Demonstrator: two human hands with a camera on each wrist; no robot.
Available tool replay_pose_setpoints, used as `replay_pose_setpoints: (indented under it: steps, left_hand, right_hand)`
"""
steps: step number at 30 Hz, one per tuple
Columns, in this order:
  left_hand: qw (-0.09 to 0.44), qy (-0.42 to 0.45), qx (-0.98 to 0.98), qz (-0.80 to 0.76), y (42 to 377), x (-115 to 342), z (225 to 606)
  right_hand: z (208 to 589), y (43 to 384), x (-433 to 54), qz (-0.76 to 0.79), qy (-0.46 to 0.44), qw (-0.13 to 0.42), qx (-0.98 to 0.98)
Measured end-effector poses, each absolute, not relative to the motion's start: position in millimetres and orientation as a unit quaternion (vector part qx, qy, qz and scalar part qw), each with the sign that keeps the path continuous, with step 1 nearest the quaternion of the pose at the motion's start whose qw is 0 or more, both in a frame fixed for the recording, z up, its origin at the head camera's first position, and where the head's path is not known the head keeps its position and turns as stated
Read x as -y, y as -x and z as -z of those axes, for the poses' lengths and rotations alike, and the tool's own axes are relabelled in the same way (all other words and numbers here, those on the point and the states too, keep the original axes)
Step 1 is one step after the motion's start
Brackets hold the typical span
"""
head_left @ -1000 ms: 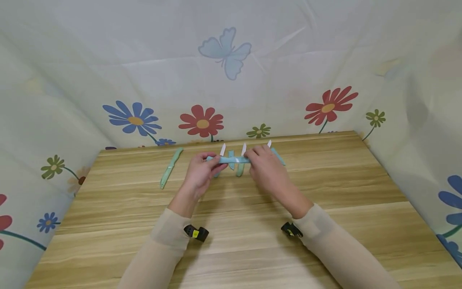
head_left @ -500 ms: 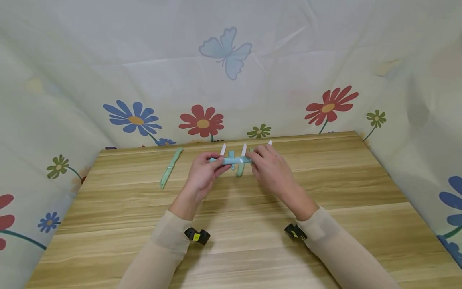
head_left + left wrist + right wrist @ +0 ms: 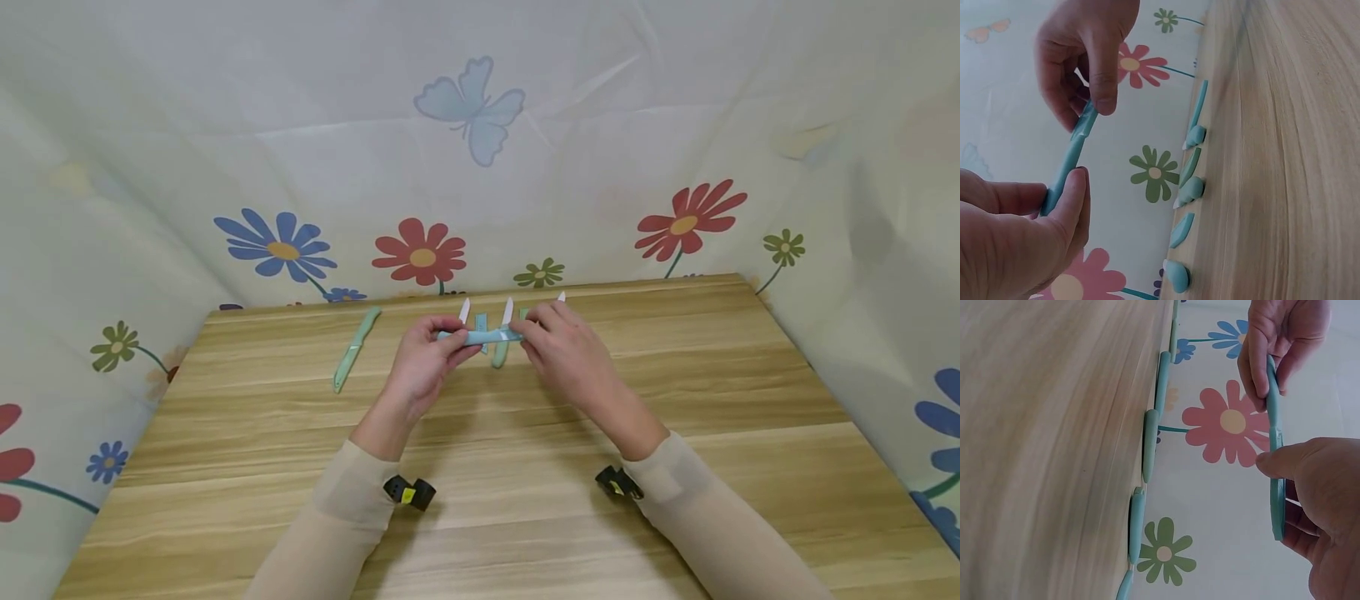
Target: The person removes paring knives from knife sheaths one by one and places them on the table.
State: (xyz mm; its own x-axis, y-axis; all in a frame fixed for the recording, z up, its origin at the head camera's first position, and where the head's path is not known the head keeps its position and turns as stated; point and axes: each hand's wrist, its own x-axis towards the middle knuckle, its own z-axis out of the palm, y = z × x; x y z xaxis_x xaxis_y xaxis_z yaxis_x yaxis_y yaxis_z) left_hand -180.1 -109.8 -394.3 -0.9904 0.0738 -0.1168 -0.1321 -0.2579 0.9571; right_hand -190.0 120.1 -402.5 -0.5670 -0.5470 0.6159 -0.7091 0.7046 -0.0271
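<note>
Both hands hold one light-blue paring knife (image 3: 483, 337) level above the table. My left hand (image 3: 422, 357) pinches its handle (image 3: 1274, 400) between thumb and fingers. The right hand (image 3: 564, 354) grips the matching blue sheath (image 3: 1277, 509) over the blade end, thumb on one side and fingers on the other. Behind the hands lie unsheathed knives with white blades. One white blade (image 3: 465, 311) shows by my left fingers, and a green-handled knife (image 3: 500, 353) lies in the middle. Between them rests a loose blue sheath (image 3: 482, 322). Part of this row is hidden behind my hands.
A green sheathed knife (image 3: 356, 350) lies apart on the left of the wooden table (image 3: 487, 517). At the table's far edge stands a flower-printed curtain (image 3: 322, 150). The left wrist view shows handles and sheaths lined along that edge, including a blue handle (image 3: 1177, 276).
Both hands and the held knife have shifted slightly right and toward me. The right hand now covers the loose blue sheath at the right that showed a second ago.
</note>
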Motion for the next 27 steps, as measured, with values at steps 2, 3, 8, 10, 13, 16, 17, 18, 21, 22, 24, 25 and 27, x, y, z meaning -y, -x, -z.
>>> replay_pose_setpoints:
  steps: [2,3,8,10,13,16,17,18,21,22,24,25,27]
  left_hand:
    - [0.06,0.018,-0.613,-0.788,179.3,109.5,394.1]
    - [0.058,0.014,-0.615,-0.786,178.9,109.3,394.0]
    - [0.051,0.004,-0.63,-0.775,177.7,109.2,393.3]
    - [0.046,-0.001,-0.643,-0.765,177.6,109.2,392.4]
    - [0.029,-0.008,-0.675,-0.737,177.7,109.5,391.1]
    - [0.003,-0.018,-0.725,-0.689,177.9,111.3,390.4]
    - [-0.008,-0.025,-0.743,-0.669,177.9,112.0,390.1]
    - [-0.019,-0.035,-0.762,-0.647,177.7,112.8,389.9]
    - [-0.055,-0.072,-0.818,-0.568,175.8,113.9,388.4]
    - [-0.069,-0.087,-0.835,-0.539,175.2,113.8,387.8]
    - [-0.101,-0.117,-0.866,-0.476,173.9,113.1,386.7]
    - [-0.119,-0.133,-0.879,-0.441,173.6,112.6,386.5]
    - [-0.156,-0.163,-0.902,-0.369,173.1,111.6,386.0]
  right_hand:
    - [402.3,189.5,-120.0,-0.131,-0.36,0.297,0.874]
    - [402.1,189.2,-120.0,-0.128,-0.361,0.297,0.874]
    - [401.8,188.8,-120.2,-0.121,-0.365,0.302,0.872]
    - [401.8,188.9,-120.1,-0.12,-0.365,0.302,0.872]
    - [401.4,188.7,-119.7,-0.12,-0.365,0.301,0.873]
    - [400.6,188.4,-119.5,-0.12,-0.364,0.301,0.873]
    - [400.4,188.4,-119.4,-0.121,-0.364,0.301,0.873]
    - [400.2,188.4,-119.4,-0.121,-0.363,0.301,0.874]
    - [399.2,188.3,-119.7,-0.121,-0.362,0.301,0.874]
    - [399.2,188.4,-119.9,-0.121,-0.361,0.301,0.874]
    - [398.7,188.4,-120.2,-0.122,-0.36,0.303,0.874]
    - [398.4,188.4,-120.3,-0.122,-0.36,0.304,0.874]
    - [398.2,188.2,-120.4,-0.123,-0.36,0.305,0.873]
